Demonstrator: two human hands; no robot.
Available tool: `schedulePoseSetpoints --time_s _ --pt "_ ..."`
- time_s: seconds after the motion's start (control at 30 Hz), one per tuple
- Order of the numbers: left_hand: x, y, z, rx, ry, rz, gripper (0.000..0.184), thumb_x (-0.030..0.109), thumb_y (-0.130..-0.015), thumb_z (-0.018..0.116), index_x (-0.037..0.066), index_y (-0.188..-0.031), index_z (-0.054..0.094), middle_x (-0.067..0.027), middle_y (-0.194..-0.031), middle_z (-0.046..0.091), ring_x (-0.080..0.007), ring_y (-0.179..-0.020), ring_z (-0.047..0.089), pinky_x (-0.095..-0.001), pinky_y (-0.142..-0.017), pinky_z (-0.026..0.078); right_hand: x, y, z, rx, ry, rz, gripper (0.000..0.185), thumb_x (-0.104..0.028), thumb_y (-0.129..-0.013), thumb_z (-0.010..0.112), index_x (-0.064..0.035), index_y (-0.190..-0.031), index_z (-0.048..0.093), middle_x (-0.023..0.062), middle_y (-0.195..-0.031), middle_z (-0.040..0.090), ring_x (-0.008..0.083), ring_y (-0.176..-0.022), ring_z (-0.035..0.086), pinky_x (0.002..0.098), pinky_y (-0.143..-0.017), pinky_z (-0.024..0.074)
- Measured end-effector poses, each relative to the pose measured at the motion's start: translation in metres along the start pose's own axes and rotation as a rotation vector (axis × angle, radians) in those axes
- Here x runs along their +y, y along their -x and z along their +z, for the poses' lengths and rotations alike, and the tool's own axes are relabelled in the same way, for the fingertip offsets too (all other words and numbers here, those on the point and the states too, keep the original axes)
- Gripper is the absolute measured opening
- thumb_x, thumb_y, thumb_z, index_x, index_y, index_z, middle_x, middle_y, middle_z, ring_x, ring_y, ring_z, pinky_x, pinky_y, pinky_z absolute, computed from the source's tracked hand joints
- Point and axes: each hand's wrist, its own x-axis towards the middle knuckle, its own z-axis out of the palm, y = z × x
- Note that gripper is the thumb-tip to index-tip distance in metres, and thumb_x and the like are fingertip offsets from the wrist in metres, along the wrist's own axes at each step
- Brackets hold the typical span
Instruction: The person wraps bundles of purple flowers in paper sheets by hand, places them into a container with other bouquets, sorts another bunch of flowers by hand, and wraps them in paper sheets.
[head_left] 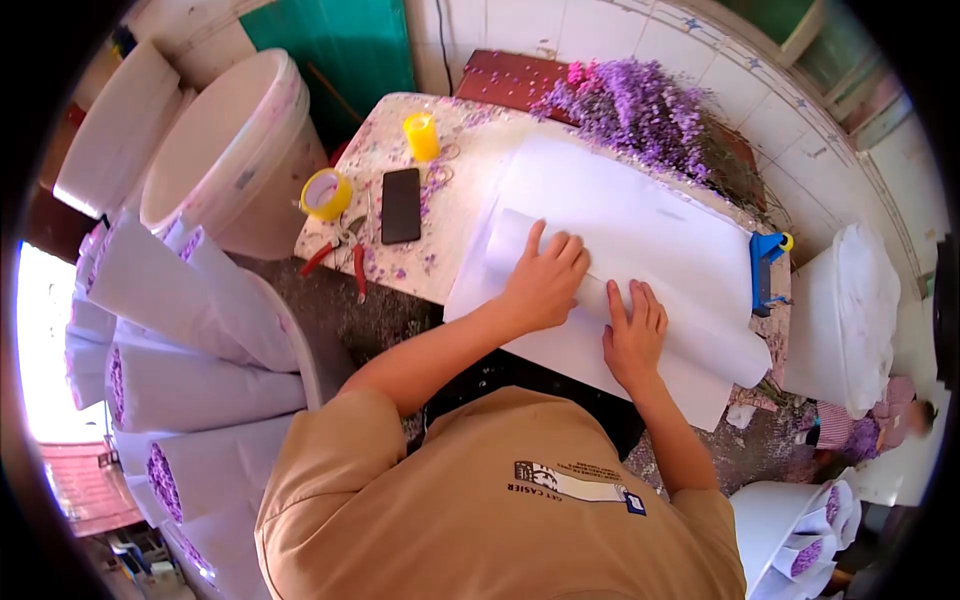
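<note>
Both my hands rest on a roll of white paper [690,325] lying slantwise over flat white sheets [610,180] on the table. My left hand [547,282] lies on the roll's left part, with fingers apart and slightly bent. To its right, my right hand [637,330] is laid flat on the roll, fingers stretched out. Whether anything is inside the roll is hidden. Loose purple dried flowers [640,110] are heaped behind the sheets. A blue tape dispenser [766,272] stands at the table's right edge.
On the table's left are a black phone [401,205], red-handled pruners [345,245], a yellow tape roll [326,194] and another yellow roll [422,137]. White-wrapped purple flower bundles [205,390] fill a bucket at left. Large tubs [225,150] and a white bag-covered bin [845,310] flank the table.
</note>
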Motion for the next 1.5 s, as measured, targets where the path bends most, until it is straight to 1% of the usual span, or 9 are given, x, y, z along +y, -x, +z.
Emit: schedulePoseSetpoints --time_s 0.1,0.27,0.4,0.43,0.47,0.63,0.77,1.03,1.5 --pt "-0.007 -0.011 0.005 -0.072 0.092 0.048 0.095 0.036 -0.068 0.088 0.005 -0.146 0.043 -0.0175 -0.143 0.047 -0.0337 -0.138 0.040 -0.0624 -0.117 0.021 -0.010 0.011 -0.013 -0.110 -0.010 -0.025 0.081 -0.008 -0.071 0.075 -0.0156 -0.147 0.049 0.0194 -0.143 0.045 0.0395 -0.134 0.041 0.0512 -0.106 0.0354" --pt "-0.004 -0.005 0.006 -0.218 0.072 0.060 0.103 0.044 -0.066 0.089 0.011 -0.151 0.041 -0.0200 -0.148 0.045 -0.0360 -0.138 0.041 -0.0636 -0.116 0.023 0.003 -0.005 -0.049 -0.322 -0.178 -0.033 0.079 -0.016 -0.071 0.080 -0.0150 -0.145 0.052 0.0171 -0.141 0.048 0.0360 -0.132 0.044 0.0480 -0.107 0.0362" --pt "-0.002 0.016 0.012 -0.073 0.058 0.083 0.106 0.050 -0.066 0.086 0.012 -0.153 0.040 -0.0205 -0.148 0.046 -0.0374 -0.139 0.040 -0.0634 -0.116 0.024 0.020 -0.050 -0.074 -0.482 -0.324 0.100 0.090 -0.028 -0.065 0.089 -0.0141 -0.145 0.051 0.0148 -0.137 0.051 0.0321 -0.131 0.046 0.0456 -0.108 0.0369" --pt "0.000 0.021 0.014 -0.017 0.066 0.090 0.106 0.051 -0.066 0.086 0.012 -0.153 0.039 -0.0203 -0.147 0.046 -0.0375 -0.139 0.039 -0.0631 -0.116 0.024 0.024 -0.057 -0.070 -0.421 -0.211 0.022 0.102 -0.035 -0.061 0.092 -0.0134 -0.149 0.045 0.0166 -0.136 0.053 0.0340 -0.129 0.049 0.0464 -0.106 0.0402" --pt "0.000 0.026 0.017 -0.012 0.069 0.080 0.106 0.051 -0.066 0.086 0.012 -0.153 0.039 -0.0203 -0.147 0.046 -0.0375 -0.139 0.039 -0.0631 -0.116 0.024 0.032 -0.062 -0.056 -0.425 -0.207 0.012 0.102 -0.035 -0.061 0.092 -0.0134 -0.149 0.045 0.0166 -0.136 0.053 0.0340 -0.129 0.049 0.0464 -0.106 0.0402" --pt "0.005 0.040 0.026 0.084 0.109 0.090 0.097 0.053 -0.075 0.079 0.011 -0.153 0.039 -0.0207 -0.147 0.046 -0.0386 -0.139 0.039 -0.0625 -0.116 0.023 0.034 -0.089 -0.036 -0.790 -0.386 0.017 0.113 -0.040 -0.057 0.091 -0.0127 -0.153 0.038 0.0196 -0.124 0.061 0.0380 -0.117 0.059 0.0457 -0.099 0.0482" --pt "0.009 0.043 0.037 0.181 0.101 0.023 0.098 0.051 -0.071 0.081 0.014 -0.152 0.040 -0.0179 -0.147 0.047 -0.0366 -0.139 0.040 -0.0614 -0.116 0.025 0.031 -0.093 -0.040 -0.800 -0.294 -0.034 0.110 -0.036 -0.058 0.091 -0.0125 -0.152 0.039 0.0190 -0.120 0.062 0.0369 -0.112 0.061 0.0446 -0.097 0.0493" --pt "0.015 0.057 0.050 0.243 0.077 0.048 0.087 0.055 -0.082 0.070 0.013 -0.153 0.040 -0.0190 -0.154 0.041 -0.0376 -0.145 0.034 -0.0610 -0.118 0.021 0.016 -0.073 -0.040 -0.689 -0.208 -0.095 0.120 -0.030 -0.056 0.092 -0.0040 -0.154 0.029 0.0211 -0.140 0.051 0.0392 -0.127 0.050 0.0469 -0.105 0.0432" --pt "0.007 0.049 0.043 0.197 0.135 0.043 0.081 0.057 -0.087 0.063 0.008 -0.149 0.044 -0.0220 -0.152 0.043 -0.0408 -0.146 0.033 -0.0630 -0.119 0.017 0.015 -0.092 -0.037 -0.819 -0.232 -0.028 0.122 -0.036 -0.056 0.092 -0.0057 -0.155 0.028 0.0231 -0.131 0.054 0.0405 -0.119 0.055 0.0468 -0.100 0.0471"
